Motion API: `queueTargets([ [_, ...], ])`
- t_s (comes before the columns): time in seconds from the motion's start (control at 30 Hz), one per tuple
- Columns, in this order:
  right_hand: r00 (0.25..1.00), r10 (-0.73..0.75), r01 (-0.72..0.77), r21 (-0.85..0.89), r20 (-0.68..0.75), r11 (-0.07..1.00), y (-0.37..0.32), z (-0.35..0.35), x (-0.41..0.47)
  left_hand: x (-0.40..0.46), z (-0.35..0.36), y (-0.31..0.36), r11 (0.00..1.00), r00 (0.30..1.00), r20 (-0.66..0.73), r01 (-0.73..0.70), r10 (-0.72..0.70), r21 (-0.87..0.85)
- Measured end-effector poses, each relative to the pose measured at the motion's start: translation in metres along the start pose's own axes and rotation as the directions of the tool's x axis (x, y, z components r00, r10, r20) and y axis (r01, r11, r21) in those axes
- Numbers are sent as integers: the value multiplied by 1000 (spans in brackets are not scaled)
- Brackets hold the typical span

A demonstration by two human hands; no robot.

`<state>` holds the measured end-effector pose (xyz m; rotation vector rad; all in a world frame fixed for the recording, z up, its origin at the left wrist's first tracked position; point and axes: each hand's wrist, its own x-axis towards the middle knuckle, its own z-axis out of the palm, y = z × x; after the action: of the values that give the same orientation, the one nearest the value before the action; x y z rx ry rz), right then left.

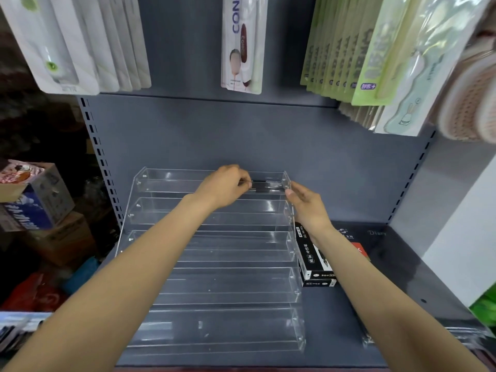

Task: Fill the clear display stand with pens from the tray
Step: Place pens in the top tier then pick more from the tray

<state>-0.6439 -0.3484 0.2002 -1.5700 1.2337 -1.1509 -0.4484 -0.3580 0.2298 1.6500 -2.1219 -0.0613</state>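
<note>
Nearest the camera: the bottom tiers of the clear display stand (214, 288), all bare, no pens in them. The stand sits on a dark grey shelf (375, 312), stepping up and away in several long troughs. Just right of the stand, touching or nearly touching its side wall, lie black-and-white pen boxes (315, 260), stacked; the right forearm crosses over them. No tray as such is plainly visible; I judge the boxes are the pen source.

Further back, top tier: both hands meet there. Left hand (225, 187) has its grip narrow, fingertips pinching the left end of a dark pen bundle (267, 185) that lies along the top trough at its right part. How many pens, cannot tell; blurred. Right hand (306, 205) is at the stand's top right corner, fingers loosely extended, touching or just beside the side wall and the pens' right end; holding nothing that I can see.

Step in hand, as a judgement: seating the first pens in the top row. Task is barely begun. To do it well: keep the pens level with the trough, butt them against the right wall using the right fingers as a stop, release only once they lie flat, avoid pushing the light stand backward.

Far: grey back panel (241, 135), hanging packaged goods (241, 44) above.
</note>
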Motion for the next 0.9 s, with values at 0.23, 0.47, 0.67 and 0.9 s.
queueTargets([
  [0.23, 883, -468, 399, -468, -36, 788, -21, 23, -33, -51, -7, 3, 991, 913, -405, -2, -54, -137],
  [0.47, 879, -387, 461, -293, 279, 837, -42, 115, -81, -161, -27, -29, 947, 872, -411, 157, -266, -281],
  [0.67, 785, -351, 505, -199, 511, 840, -59, 239, -132, -276, -48, -117, 889, 814, -363, 383, -454, -252],
  [0.9, 697, -149, 400, -208, 701, 892, -49, 399, -207, -410, -60, -249, 744, 733, -135, 641, -666, -189],
])
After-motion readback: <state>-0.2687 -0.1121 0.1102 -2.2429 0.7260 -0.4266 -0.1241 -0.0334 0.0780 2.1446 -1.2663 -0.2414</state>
